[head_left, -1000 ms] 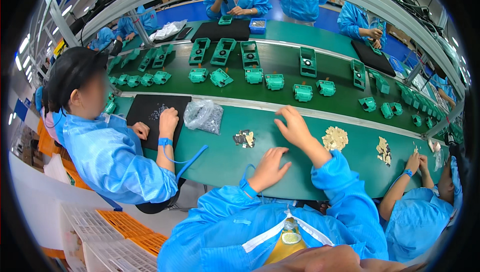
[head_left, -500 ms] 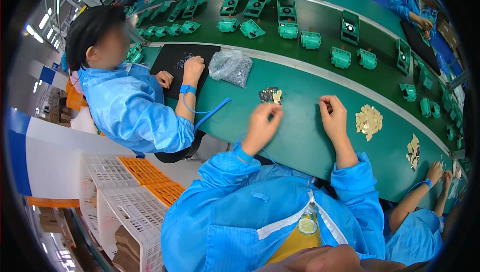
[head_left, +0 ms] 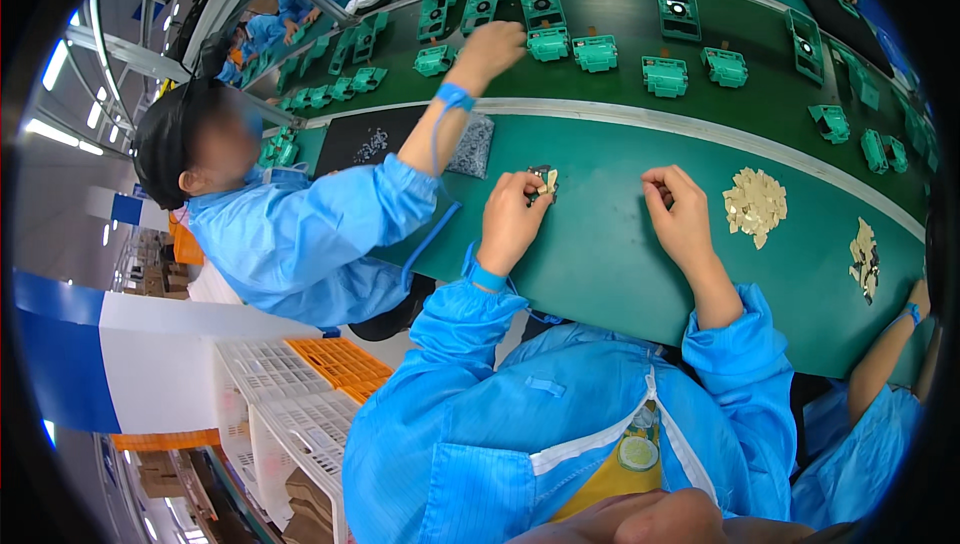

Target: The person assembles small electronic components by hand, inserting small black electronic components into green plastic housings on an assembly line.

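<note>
My left hand is at the small pile of dark and cream flat pieces on the green bench. Its thumb and fingertips come together at the pile's near left edge, and whatever is between them is too small to name. To the right, my right hand is held over the bench with its fingers curled towards the thumb; I cannot make out anything in them. A larger heap of cream flat pieces lies just right of that hand. Farther right is a smaller pile of cream and dark pieces.
Green plastic housings stand on the dark green line beyond a metal rail. A co-worker's arm reaches across on the left, over a bag of small parts and a black mat. Another person's arm is at right.
My left hand has moved forward to the small pile. My right hand stays curled over the bench. The co-worker on the left has stretched an arm out over the line of housings.
</note>
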`<state>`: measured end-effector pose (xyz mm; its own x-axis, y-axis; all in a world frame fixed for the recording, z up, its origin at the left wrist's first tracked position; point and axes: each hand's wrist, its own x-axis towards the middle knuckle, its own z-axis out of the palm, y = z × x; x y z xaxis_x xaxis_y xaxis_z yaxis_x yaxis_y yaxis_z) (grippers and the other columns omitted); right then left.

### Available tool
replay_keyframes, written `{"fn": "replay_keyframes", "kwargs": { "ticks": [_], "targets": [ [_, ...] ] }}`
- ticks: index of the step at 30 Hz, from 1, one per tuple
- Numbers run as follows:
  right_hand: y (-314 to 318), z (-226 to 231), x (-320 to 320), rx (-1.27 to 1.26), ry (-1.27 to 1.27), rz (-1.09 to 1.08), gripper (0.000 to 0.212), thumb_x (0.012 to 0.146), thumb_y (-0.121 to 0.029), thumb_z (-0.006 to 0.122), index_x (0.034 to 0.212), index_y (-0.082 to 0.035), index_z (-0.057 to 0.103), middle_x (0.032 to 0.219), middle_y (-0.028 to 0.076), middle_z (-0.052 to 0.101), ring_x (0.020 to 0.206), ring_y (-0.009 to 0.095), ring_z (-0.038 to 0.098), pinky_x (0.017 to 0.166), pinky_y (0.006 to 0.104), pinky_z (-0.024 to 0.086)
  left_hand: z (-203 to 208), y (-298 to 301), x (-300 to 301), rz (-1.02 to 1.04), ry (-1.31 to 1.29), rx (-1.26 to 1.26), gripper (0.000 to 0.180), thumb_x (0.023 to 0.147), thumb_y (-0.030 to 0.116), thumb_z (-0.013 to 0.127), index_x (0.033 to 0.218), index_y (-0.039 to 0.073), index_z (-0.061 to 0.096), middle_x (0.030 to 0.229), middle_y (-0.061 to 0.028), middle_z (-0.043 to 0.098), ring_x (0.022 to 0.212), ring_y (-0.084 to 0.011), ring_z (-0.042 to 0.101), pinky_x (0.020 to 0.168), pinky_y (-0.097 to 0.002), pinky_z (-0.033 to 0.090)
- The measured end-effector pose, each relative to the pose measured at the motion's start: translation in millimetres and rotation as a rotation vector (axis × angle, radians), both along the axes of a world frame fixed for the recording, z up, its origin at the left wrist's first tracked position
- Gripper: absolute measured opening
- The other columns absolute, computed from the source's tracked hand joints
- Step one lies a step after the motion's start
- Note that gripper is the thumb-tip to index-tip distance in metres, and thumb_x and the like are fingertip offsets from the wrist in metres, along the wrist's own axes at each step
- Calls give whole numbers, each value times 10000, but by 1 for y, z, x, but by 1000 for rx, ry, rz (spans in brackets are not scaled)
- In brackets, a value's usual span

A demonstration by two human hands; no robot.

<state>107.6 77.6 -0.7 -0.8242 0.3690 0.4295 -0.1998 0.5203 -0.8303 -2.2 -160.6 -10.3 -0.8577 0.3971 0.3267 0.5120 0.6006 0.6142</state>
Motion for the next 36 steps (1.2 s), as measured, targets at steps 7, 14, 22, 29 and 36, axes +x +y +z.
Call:
{"fn": "replay_keyframes", "kwargs": {
  "ticks": [7,14,22,29,36],
  "targets": [
    [7,29,28,5,27,59,81,891,-9,645,962,17,673,848,100,643,694,179,626,625,294,501,18,13,14,27,-250,166,188,846,79,756,1005,5,687,873,-95,690,749,-164,628,707,-323,521],
    [72,31,49,-500,-293,276,220,947,-159,702,1090,-2,647,934,34,686,801,98,627,736,250,506,56,134,60,-670,-66,139,258,881,47,704,1131,26,643,900,-124,672,776,-224,647,705,-357,532],
    [129,7,74,-858,-228,154,167,917,-155,749,998,-53,645,826,22,663,714,94,623,623,234,511,4,209,64,-856,-507,484,306,933,59,697,1197,35,543,936,-52,664,878,-121,637,783,-277,503],
    [135,9,76,-869,-293,172,153,911,-101,737,1010,-19,654,880,54,700,765,116,662,672,249,539,-15,210,64,-735,-857,749,252,964,40,667,1179,23,538,1045,-32,610,931,-97,597,842,-246,503],
    [140,10,81,-878,-370,192,205,911,-65,713,1088,21,656,932,78,707,830,140,668,774,266,541,-17,217,70,-691,-794,743,216,990,45,631,1178,21,528,1036,-31,596,969,-103,594,860,-251,495]
  ]
}}
